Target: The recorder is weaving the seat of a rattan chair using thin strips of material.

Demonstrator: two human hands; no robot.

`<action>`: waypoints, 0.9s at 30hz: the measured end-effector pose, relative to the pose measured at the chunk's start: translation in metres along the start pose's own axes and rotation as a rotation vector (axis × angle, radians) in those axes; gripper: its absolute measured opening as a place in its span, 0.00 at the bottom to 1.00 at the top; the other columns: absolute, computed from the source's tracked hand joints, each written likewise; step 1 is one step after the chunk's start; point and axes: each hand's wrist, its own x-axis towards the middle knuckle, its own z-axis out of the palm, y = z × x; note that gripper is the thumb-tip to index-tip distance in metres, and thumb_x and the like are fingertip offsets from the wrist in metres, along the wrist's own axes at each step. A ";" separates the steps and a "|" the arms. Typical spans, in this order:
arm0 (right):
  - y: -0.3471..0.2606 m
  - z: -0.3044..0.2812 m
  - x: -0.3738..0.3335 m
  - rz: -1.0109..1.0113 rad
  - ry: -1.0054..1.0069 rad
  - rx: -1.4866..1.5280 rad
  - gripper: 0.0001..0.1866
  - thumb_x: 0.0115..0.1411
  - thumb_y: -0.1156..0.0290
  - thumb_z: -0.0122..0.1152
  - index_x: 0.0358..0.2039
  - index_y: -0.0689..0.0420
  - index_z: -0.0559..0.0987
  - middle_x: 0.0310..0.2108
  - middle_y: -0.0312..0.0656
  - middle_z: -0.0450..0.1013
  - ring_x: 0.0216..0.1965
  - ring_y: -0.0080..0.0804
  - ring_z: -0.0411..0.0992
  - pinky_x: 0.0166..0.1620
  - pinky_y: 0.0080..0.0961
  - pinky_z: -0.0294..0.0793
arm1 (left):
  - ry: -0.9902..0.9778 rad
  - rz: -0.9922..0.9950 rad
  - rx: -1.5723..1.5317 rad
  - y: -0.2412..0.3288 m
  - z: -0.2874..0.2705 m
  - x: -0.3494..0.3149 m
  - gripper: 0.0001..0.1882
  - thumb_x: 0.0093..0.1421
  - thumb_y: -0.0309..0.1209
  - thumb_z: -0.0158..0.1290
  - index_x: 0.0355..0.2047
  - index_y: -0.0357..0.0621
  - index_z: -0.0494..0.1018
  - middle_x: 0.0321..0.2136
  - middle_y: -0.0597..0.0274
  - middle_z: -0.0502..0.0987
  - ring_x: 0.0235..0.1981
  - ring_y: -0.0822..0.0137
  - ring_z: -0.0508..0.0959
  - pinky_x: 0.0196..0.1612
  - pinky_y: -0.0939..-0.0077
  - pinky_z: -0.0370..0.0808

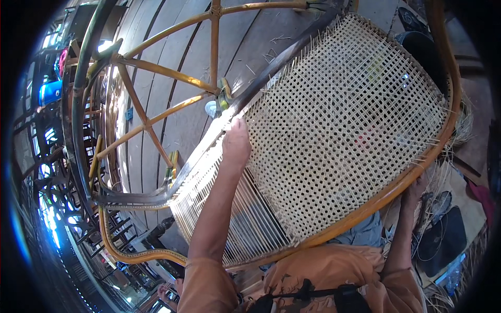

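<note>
A rattan chair frame (365, 215) lies tilted across my lap, with a woven cane panel (344, 120) stretched over it. Most of the panel has an open weave of small holes. Toward its lower left, cane strands (255, 208) run side by side without the crossing weave. My left hand (236, 143) is closed at the dark far rail (261, 81), right at the edge of the weave; what its fingers hold is hidden. My right hand (415, 189) reaches to the outer side of the near right rail, its fingers mostly out of sight.
Curved rattan braces (151, 122) extend from the frame over a plank floor (245, 47). Loose cane strands (443, 177) lie to the right, near a dark flat pad (442, 240). A blue container (50, 94) stands far left. Another person's hand (166, 292) shows at lower left.
</note>
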 end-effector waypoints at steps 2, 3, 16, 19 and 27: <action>0.004 -0.002 0.005 0.003 0.007 -0.070 0.10 0.61 0.72 0.50 0.41 0.60 0.73 0.33 0.35 0.72 0.33 0.21 0.70 0.37 0.17 0.70 | 0.040 0.004 0.032 0.002 -0.002 -0.002 0.16 0.53 0.18 0.42 0.43 0.35 0.66 0.36 0.42 0.74 0.36 0.45 0.76 0.40 0.56 0.73; 0.007 -0.003 0.007 -0.014 -0.008 -0.131 0.11 0.61 0.71 0.50 0.42 0.60 0.73 0.34 0.35 0.72 0.34 0.21 0.70 0.38 0.16 0.70 | 0.023 -0.015 0.027 0.000 -0.004 -0.002 0.16 0.53 0.18 0.42 0.43 0.35 0.66 0.36 0.42 0.74 0.36 0.45 0.76 0.40 0.56 0.73; -0.026 0.000 0.008 -0.262 -0.026 -0.388 0.13 0.62 0.69 0.49 0.41 0.64 0.76 0.35 0.46 0.75 0.38 0.32 0.72 0.43 0.28 0.69 | 0.401 -0.096 -0.493 0.040 -0.047 -0.128 0.17 0.57 0.27 0.51 0.46 0.34 0.67 0.45 0.47 0.71 0.48 0.52 0.70 0.53 0.65 0.65; -0.034 0.008 0.008 -0.041 0.045 -0.102 0.08 0.61 0.72 0.52 0.36 0.62 0.76 0.24 0.37 0.73 0.23 0.22 0.70 0.27 0.19 0.69 | 0.293 0.260 -0.203 0.099 -0.057 -0.215 0.31 0.50 0.32 0.59 0.53 0.35 0.63 0.52 0.44 0.65 0.56 0.44 0.63 0.57 0.51 0.59; -0.033 -0.015 0.000 0.011 -0.015 0.120 0.12 0.63 0.68 0.51 0.43 0.61 0.73 0.25 0.37 0.73 0.19 0.18 0.69 0.23 0.14 0.68 | 0.119 0.294 0.114 0.151 -0.008 -0.294 0.39 0.44 0.46 0.64 0.55 0.50 0.62 0.60 0.54 0.54 0.64 0.43 0.48 0.61 0.44 0.49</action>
